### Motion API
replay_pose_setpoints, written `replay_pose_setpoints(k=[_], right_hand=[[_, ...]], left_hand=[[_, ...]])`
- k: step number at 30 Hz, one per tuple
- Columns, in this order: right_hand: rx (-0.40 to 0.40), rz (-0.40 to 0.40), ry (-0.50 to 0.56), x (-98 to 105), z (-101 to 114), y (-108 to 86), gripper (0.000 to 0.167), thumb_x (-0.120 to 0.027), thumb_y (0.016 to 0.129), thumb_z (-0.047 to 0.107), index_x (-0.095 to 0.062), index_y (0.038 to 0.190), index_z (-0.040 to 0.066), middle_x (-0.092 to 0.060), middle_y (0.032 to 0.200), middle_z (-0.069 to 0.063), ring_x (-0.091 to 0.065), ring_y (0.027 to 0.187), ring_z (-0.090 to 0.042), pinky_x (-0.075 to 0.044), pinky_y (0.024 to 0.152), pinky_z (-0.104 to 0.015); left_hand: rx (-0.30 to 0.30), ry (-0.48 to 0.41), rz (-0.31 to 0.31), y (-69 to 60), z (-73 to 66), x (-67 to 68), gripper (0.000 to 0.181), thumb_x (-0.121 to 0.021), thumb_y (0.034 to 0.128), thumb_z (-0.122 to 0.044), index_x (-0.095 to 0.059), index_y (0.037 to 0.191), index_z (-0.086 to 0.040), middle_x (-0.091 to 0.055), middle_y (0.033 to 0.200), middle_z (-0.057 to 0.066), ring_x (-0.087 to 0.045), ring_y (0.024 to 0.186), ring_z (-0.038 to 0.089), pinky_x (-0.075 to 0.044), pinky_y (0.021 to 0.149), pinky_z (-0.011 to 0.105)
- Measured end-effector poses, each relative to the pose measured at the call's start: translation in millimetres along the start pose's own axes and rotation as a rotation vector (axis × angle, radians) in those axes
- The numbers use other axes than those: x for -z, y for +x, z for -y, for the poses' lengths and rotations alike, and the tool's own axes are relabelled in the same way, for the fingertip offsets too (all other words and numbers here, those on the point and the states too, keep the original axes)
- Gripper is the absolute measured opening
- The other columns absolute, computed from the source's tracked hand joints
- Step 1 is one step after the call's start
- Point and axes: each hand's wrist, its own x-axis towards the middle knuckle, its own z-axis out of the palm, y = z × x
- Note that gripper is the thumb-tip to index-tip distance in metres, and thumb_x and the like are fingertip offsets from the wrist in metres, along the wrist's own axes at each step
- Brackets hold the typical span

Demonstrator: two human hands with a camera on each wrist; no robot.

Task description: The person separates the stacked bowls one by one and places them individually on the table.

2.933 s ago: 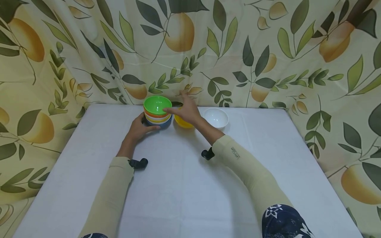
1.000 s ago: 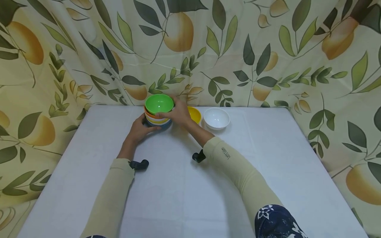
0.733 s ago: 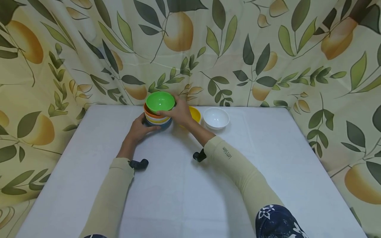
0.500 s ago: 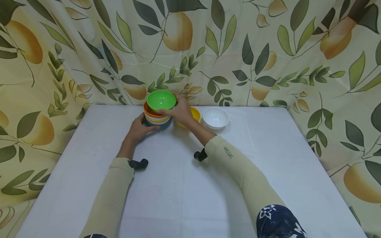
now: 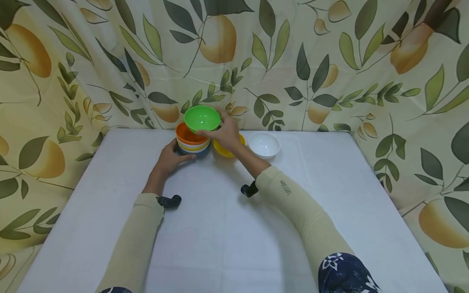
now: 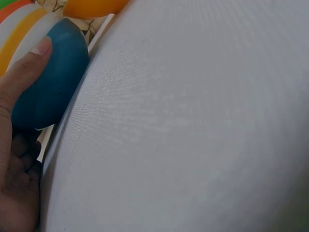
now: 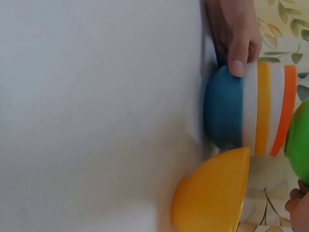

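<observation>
In the head view my right hand [image 5: 226, 132] pinches a green bowl [image 5: 202, 117] by its right side, thumb in front. The green bowl hangs just above and right of a stack of nested bowls, with an orange bowl [image 5: 189, 136] on top. White and yellow rims show below it, and a blue bowl [image 6: 65, 72] forms the base. My left hand [image 5: 169, 158] grips the stack low from the left; its thumb [image 6: 31, 70] lies across the blue bowl's side. Some of the left fingers are hidden behind the stack. Beside the stack sits a yellow bowl [image 7: 212, 193], partly behind my right hand.
A white bowl [image 5: 264, 145] stands right of the yellow one near the table's back edge. A white cloth covers the table [image 5: 205, 232]. Close behind it hangs a curtain [image 5: 242, 40] printed with fruit and leaves.
The right hand, earlier with fingers spread over the stack, has taken hold of the green bowl and lifted it up and rightward, uncovering the orange bowl. The left hand has stayed in place.
</observation>
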Motion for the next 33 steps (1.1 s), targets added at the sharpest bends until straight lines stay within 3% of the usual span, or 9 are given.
replay_pose_setpoints(k=[9, 20, 28, 33], right_hand=[[-0.021, -0.016, -0.009, 13, 0, -3.9, 0.1, -0.095, 0.079, 0.036, -0.043, 0.158, 0.003, -0.057, 0.149, -0.012, -0.056, 0.132, -0.024, -0.047, 0.112, -0.032], [-0.018, -0.042, -0.043, 24, -6, -7.9, 0.094, -0.094, 0.08, 0.037, -0.048, 0.154, 0.002, -0.061, 0.144, -0.013, -0.059, 0.128, -0.025, -0.051, 0.108, -0.032], [-0.045, -0.066, -0.044, 34, -5, -13.8, 0.101, -0.094, 0.08, 0.034, -0.041, 0.157, -0.003, -0.053, 0.154, -0.015, -0.053, 0.139, -0.028, -0.044, 0.116, -0.036], [-0.066, -0.074, -0.038, 39, -6, -18.1, 0.098, -0.095, 0.079, 0.035, -0.045, 0.155, -0.001, -0.056, 0.15, -0.014, -0.055, 0.136, -0.026, -0.046, 0.114, -0.033]], left_hand=[[-0.003, 0.007, -0.002, -0.1, -1.0, 1.5, 0.116, -0.092, 0.0804, -0.048, -0.025, 0.168, -0.01, -0.028, 0.171, 0.013, -0.021, 0.158, 0.033, -0.018, 0.128, 0.054], [0.016, -0.001, 0.01, 1.6, -2.3, 1.7, 0.118, -0.092, 0.0794, -0.048, -0.024, 0.168, -0.01, -0.028, 0.171, 0.013, -0.021, 0.158, 0.033, -0.016, 0.129, 0.055], [-0.016, -0.004, -0.004, -0.2, -3.1, 0.0, 0.114, -0.092, 0.0804, -0.046, -0.027, 0.167, -0.012, -0.032, 0.17, 0.011, -0.023, 0.158, 0.032, -0.016, 0.129, 0.056], [-0.009, -0.009, 0.0, -2.1, -4.4, -0.4, 0.114, -0.092, 0.0809, -0.045, -0.026, 0.168, -0.011, -0.031, 0.17, 0.012, -0.022, 0.158, 0.032, -0.016, 0.129, 0.056]])
